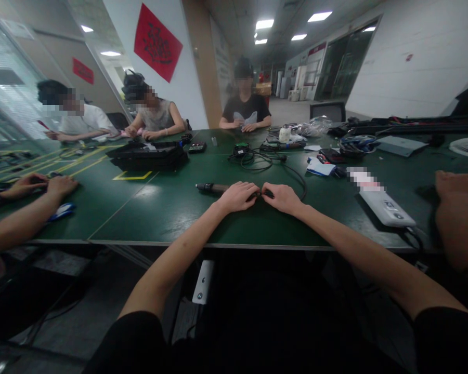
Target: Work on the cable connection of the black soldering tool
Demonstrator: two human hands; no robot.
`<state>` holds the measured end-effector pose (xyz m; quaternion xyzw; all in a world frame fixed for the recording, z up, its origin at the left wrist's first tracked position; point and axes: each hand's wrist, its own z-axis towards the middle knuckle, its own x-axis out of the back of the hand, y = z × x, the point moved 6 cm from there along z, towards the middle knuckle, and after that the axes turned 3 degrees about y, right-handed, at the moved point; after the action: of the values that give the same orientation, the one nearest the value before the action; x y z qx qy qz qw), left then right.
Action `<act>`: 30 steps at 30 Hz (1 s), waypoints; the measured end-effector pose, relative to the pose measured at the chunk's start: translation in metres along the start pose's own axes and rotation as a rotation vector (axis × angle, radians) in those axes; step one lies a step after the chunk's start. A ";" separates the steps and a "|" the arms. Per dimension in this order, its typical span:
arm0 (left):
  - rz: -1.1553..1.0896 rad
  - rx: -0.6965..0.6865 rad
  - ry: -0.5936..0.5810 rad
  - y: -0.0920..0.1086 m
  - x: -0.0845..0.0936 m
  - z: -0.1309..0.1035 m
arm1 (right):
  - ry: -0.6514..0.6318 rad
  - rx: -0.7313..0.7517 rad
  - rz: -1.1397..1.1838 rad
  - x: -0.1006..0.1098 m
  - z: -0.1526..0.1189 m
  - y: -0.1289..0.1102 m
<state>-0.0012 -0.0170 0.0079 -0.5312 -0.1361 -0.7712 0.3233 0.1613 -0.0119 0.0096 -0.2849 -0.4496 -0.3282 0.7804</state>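
My left hand (239, 196) and my right hand (283, 198) meet over the table near its front edge, with fingers curled and fingertips close together. Between them is a small dark piece (259, 194), pinched from both sides; its kind is too small and too covered to tell. Beside my left hand lies a dark cylindrical tool (212, 188) with a metal tip pointing left, like an electric screwdriver. A black cable (304, 179) curves down toward the back of my right hand; whether it joins the held piece is hidden.
The green table (171, 213) carries a black open case (148, 156), coiled black cables (257, 158), a blue-and-white packet (320, 166) and a white power bank (386, 205). Co-workers' arms rest at left (42, 197) and right (458, 213). Several people sit across the table.
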 end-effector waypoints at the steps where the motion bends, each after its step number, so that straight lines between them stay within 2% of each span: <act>1: -0.006 -0.003 0.003 0.000 0.000 0.000 | 0.000 0.000 0.003 0.000 0.000 0.000; 16: -0.015 0.032 0.037 0.000 0.000 0.001 | 0.013 0.000 -0.001 -0.001 0.000 0.001; 21: -0.032 -0.011 0.048 0.003 0.001 0.002 | -0.002 -0.007 0.002 -0.002 0.000 0.001; 26: -0.044 0.043 0.085 0.000 0.001 0.003 | 0.010 0.001 -0.013 -0.001 0.000 0.001; 30: -0.036 0.001 0.088 0.003 0.001 0.002 | 0.012 0.002 -0.002 -0.001 0.000 0.001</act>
<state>0.0022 -0.0185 0.0094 -0.4941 -0.1317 -0.7994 0.3154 0.1617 -0.0112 0.0080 -0.2818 -0.4455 -0.3305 0.7829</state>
